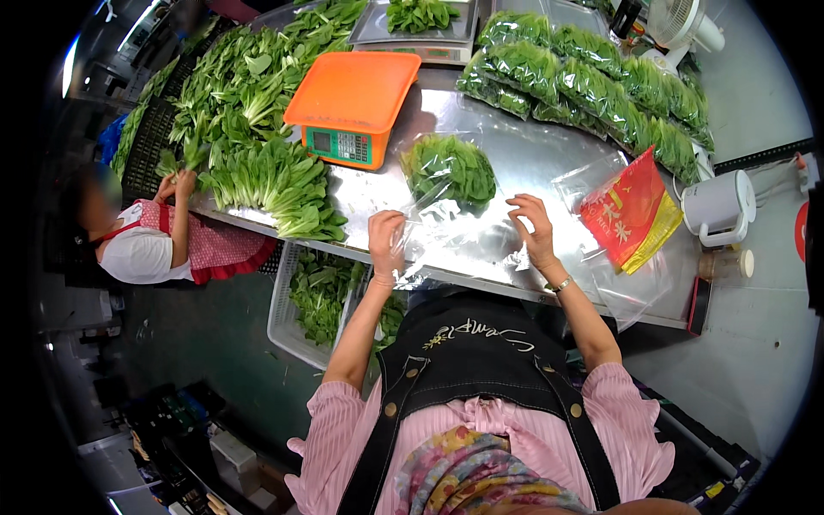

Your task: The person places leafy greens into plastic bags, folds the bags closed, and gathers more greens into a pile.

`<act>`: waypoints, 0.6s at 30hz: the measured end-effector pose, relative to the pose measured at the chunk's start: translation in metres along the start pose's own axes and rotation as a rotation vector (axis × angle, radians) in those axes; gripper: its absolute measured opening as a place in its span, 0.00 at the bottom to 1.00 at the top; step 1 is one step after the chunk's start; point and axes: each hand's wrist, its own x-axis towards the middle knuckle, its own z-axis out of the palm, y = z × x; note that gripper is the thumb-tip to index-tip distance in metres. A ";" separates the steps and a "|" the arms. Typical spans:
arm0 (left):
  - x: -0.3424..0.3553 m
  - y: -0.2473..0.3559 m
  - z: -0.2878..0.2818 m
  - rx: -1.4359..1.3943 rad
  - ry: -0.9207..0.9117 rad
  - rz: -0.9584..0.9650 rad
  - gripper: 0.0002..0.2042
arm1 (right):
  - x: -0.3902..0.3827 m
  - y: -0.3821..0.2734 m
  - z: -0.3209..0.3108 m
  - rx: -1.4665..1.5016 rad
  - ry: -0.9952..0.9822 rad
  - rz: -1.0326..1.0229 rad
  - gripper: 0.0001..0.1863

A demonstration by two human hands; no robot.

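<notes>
A clear plastic bag of leafy greens lies on the metal table in front of me, its loose open end toward my body. My left hand is closed on the left side of that clear film, which shines and wrinkles beside my fingers. On the other side, my right hand is raised with curved fingers, thumb and fingertips apart; no held thing shows between them. Right of it, a red and yellow printed bag rests on a pile of clear plastic bags.
An orange digital scale stands behind, near loose greens. Bagged greens are stacked at the far right, by a pale jug. A white crate sits below the table edge. Another person handles greens at the left.
</notes>
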 end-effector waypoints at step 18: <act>0.113 0.034 0.068 -1.028 0.220 -0.593 0.13 | 0.105 -0.014 -0.001 0.891 0.619 0.467 0.08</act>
